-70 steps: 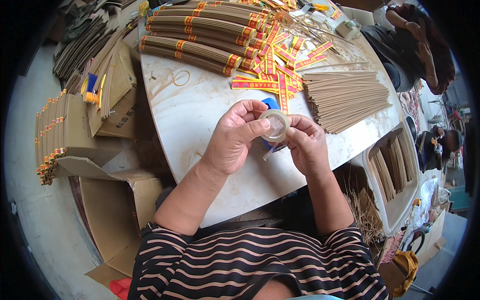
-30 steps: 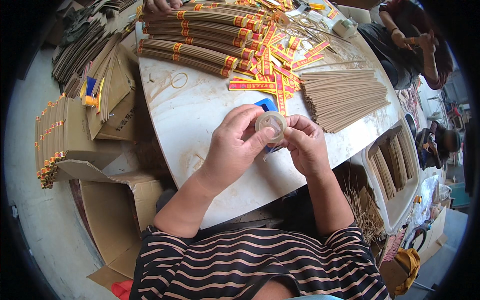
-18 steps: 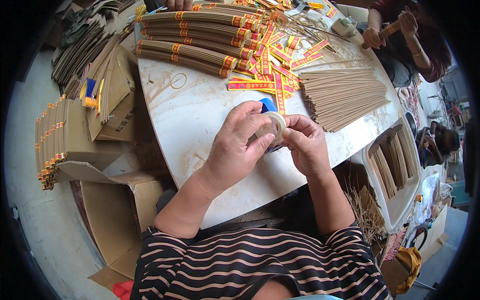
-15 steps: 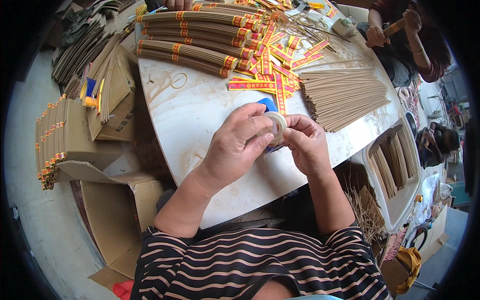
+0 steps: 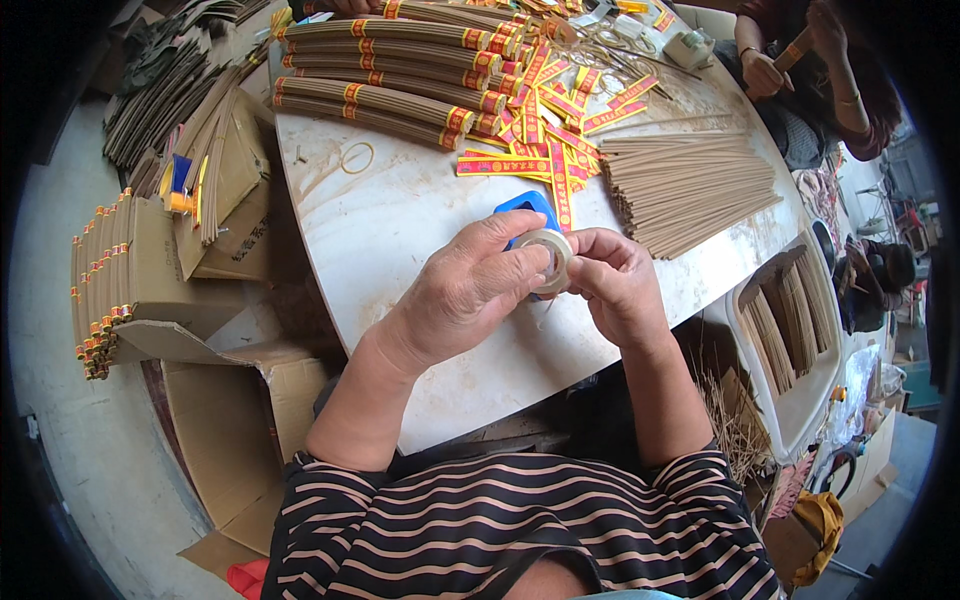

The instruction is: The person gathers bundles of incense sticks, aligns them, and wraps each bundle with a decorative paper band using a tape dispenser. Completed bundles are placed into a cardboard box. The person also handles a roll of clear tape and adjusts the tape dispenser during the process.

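A roll of clear tape (image 5: 553, 245) is held between my two hands above the white table (image 5: 390, 235). My left hand (image 5: 470, 285) is closed on it, thumb and fingers round its left side. At its right edge my right hand (image 5: 615, 285) pinches with thumb and forefinger; whether a loose tape end lies there is too small to tell. Partly hidden beneath the roll stands a blue tape dispenser (image 5: 528, 208). Beyond it lie scattered red and yellow paper labels (image 5: 562, 190). Loose brown incense sticks (image 5: 695, 190) are spread to the right.
Banded incense bundles (image 5: 400, 65) are stacked at the table's far left. An open cardboard box (image 5: 220, 430) stands at lower left, with more bundles (image 5: 100, 280) behind it. A white bin (image 5: 790, 340) of sticks stands at right. A co-worker's hands (image 5: 765, 75) hold a bundle at far right.
The tape roll has tilted and shifted slightly in my hands, and more of the blue dispenser now shows. The co-worker at right has moved their hands a little.
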A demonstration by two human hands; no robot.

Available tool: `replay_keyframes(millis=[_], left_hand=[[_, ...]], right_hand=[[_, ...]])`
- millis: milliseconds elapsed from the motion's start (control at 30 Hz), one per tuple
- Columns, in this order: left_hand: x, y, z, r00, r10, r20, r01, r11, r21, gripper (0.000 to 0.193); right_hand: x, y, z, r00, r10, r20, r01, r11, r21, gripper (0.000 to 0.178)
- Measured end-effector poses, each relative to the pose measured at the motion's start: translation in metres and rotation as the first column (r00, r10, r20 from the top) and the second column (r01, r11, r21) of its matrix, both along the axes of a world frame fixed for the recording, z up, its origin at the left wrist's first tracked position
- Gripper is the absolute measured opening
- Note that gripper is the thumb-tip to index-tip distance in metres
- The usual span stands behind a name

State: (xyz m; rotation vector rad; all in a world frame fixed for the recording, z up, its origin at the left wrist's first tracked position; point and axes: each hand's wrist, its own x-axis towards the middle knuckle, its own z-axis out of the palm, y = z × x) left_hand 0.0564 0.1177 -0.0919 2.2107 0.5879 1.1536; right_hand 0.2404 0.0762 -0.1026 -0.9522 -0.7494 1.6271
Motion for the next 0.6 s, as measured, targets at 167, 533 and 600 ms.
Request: replay_keyframes(millis=[167,533,600], left_hand=[[-0.002,0.004,-0.010,0.998,-0.059,0.031,0.057,0.997,0.043,0.032],[-0.002,0.002,-0.009,0.996,-0.087,0.037,0.093,0.966,-0.241,0.024],[-0.001,-0.001,-0.007,0.996,-0.074,0.040,0.082,0.964,-0.251,0.023]], right_hand=[[0.004,0.002,0.000,0.996,0.074,-0.049,-0.076,0.996,-0.044,0.019],[-0.002,-0.001,0.001,1.000,-0.012,0.011,0.012,1.000,0.006,0.020],[0.000,0.000,0.000,1.000,0.007,-0.019,-0.007,1.000,-0.001,0.020]])
